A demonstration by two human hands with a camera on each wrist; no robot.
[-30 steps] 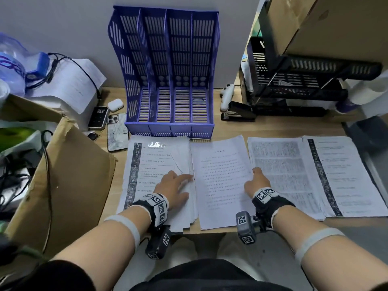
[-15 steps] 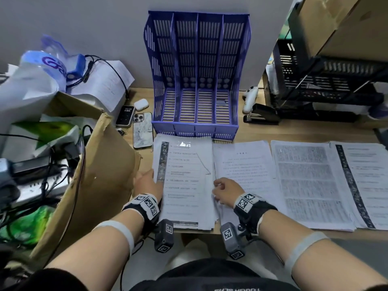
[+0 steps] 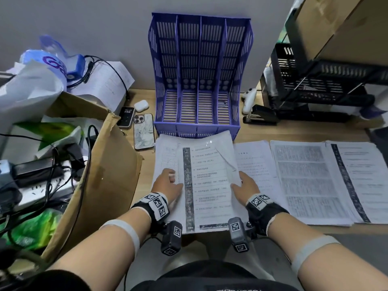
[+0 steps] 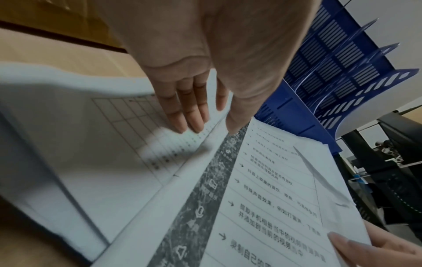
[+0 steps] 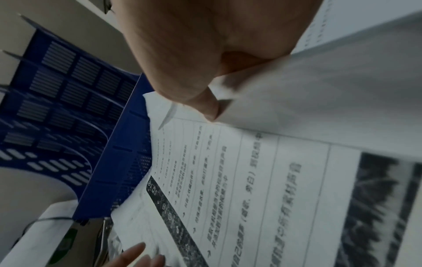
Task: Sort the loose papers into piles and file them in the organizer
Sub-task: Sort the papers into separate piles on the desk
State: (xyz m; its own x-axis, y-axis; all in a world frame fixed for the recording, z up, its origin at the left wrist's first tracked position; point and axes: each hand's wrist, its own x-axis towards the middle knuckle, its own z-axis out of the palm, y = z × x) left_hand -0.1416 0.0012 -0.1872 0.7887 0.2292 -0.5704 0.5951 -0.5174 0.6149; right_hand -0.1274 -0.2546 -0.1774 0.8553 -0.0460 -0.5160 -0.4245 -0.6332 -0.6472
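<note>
Since the earlier frame we have lifted the stack (image 3: pixel 210 181) before the four-slot organizer (image 3: pixel 199 80), right hand (image 3: pixel 243 186) fingers pinching its edge, left hand (image 3: pixel 168 183) fingers flat beside it; three piles lie on the bench (image 3: pixel 294 131).
</note>
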